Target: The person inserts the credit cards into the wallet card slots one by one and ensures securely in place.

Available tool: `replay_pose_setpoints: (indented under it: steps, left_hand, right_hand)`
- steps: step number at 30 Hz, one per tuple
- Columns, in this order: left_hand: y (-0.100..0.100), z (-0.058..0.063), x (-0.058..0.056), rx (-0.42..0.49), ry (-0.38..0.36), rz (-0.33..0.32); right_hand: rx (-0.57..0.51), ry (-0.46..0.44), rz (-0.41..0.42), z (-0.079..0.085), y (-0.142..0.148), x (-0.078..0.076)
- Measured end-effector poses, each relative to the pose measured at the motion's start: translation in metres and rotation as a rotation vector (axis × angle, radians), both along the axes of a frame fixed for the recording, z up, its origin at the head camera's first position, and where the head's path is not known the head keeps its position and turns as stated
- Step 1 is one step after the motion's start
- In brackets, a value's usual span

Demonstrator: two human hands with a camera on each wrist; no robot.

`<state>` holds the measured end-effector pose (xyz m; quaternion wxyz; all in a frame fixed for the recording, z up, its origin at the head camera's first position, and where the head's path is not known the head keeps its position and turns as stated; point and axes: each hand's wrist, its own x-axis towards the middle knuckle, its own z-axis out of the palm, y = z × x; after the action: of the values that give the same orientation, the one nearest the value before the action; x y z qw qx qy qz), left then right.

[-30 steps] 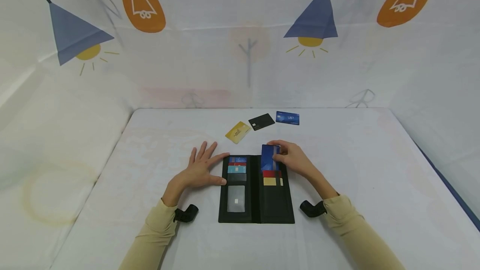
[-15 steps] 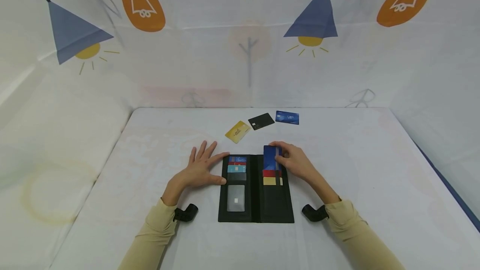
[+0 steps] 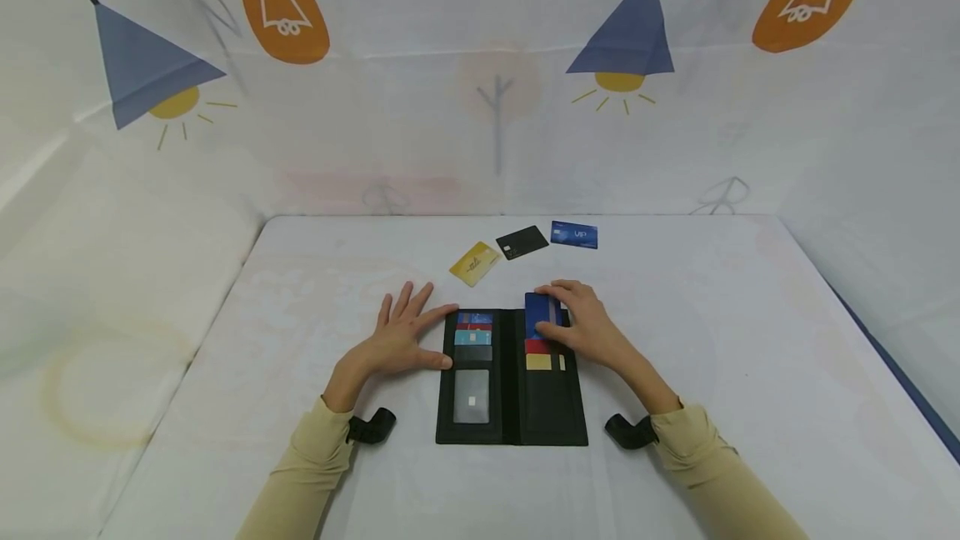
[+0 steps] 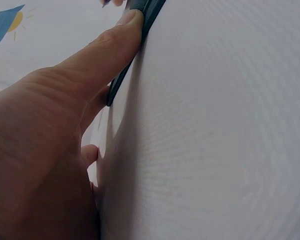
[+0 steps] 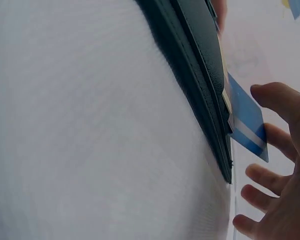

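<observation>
A black bifold wallet [image 3: 551, 407] lies spread on the table, cards in slots on both panels. My left hand [image 3: 397, 344] rests at its left edge, fingers spread, thumb [image 4: 132, 22] and index finger touching the border. A blue card with a pale stripe [image 3: 538, 312] stands partly out of the right panel's top slot, above a red card [image 3: 536, 347] and a yellow one [image 3: 537, 362]. My right hand [image 3: 588, 323] holds this blue card, index finger at its top edge and thumb across its front. In the right wrist view, the other fingers [image 5: 262, 177] are off the card.
Beyond the wallet lie a gold card [image 3: 475, 264], a black card [image 3: 522, 242] and a blue VIP card [image 3: 574, 235]. The white table [image 3: 300, 273] meets a printed cloth backdrop behind. Black wrist cameras [image 3: 630, 432] sit at both cuffs.
The blue card under my right hand has slipped slightly lower into its slot. My right thumb has shifted left and down across the card. The left hand stays in place.
</observation>
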<state>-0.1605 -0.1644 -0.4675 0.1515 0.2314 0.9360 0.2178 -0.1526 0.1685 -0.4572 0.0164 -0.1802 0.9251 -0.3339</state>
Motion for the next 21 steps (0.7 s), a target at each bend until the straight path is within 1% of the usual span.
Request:
replay_pose_setpoints:
  steps: [9,13,16,21]
  left_hand:
    - [0.000,0.000,0.000,0.010,-0.005,0.006]
    - [-0.001,0.000,0.000,0.012,-0.006,0.008]
    - [-0.002,0.001,0.000,0.011,-0.008,0.008]
    - [-0.002,0.002,-0.001,0.017,-0.011,0.005]
  right_hand:
    - [-0.007,-0.109,0.020,-0.003,0.003,0.003]
    - [0.044,-0.105,0.060,-0.004,0.003,0.004]
    - [0.090,-0.082,0.099,-0.006,0.001,0.006]
    - [0.098,-0.096,0.117,-0.004,-0.001,0.013]
